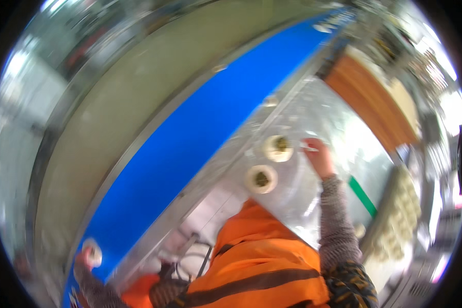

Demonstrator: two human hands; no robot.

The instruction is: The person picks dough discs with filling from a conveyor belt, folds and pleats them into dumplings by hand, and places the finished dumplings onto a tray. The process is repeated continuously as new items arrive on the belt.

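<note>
At the lower left my left hand [82, 262] reaches over the near end of the blue conveyor belt [161, 169], its fingers closed on a pale round dough bun [94, 252]. My right hand [319, 158] is above the metal table [308, 200], its fingers bent together and blurred; a small whitish thing shows at them, too smeared to name. Left of this hand lie two round dough wrappers, each topped with dark green filling: a farther wrapper [270, 148] and a nearer wrapper [250, 179]. The hand is apart from both.
Along the table's right side lies a mass of pale dough pieces [399, 215], with a green strip [363, 196] beside it. A wooden board [369, 97] stands at the back right. Pale pieces [331, 23] sit at the belt's far end. Metal rails edge the belt.
</note>
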